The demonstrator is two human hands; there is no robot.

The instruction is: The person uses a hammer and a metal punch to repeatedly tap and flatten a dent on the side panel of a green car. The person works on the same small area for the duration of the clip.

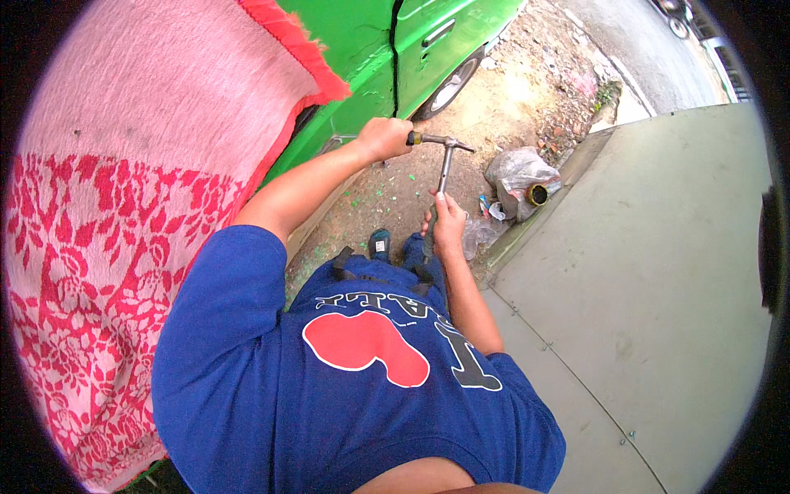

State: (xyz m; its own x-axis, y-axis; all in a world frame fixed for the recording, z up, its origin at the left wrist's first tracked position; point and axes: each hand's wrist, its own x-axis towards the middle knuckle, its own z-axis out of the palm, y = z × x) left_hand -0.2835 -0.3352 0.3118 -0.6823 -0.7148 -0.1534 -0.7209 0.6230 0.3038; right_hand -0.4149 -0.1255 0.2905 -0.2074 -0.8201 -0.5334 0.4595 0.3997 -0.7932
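Note:
My left hand [380, 140], at the green vehicle's edge, grips a short tool with a black-and-yellow end [414, 138]. My right hand [447, 221] is closed on the dark grip of a metal-shafted hammer [444, 171]. The hammer's head lies level with the tool's end and appears to meet it; whether they touch I cannot tell. Behind both hands is the green door panel [420, 37] with its handle, above a wheel [451, 86]. A pink, red-flowered blanket [99, 247] with a fringed edge covers part of the vehicle at the left.
A large grey metal sheet [625, 272] takes up the right side. Crumpled plastic bags [514, 169] and a yellow-rimmed can [536, 194] lie against its edge. My shoe [379, 243] is on stained dirt ground. Rubble borders a paved road [625, 37] at the upper right.

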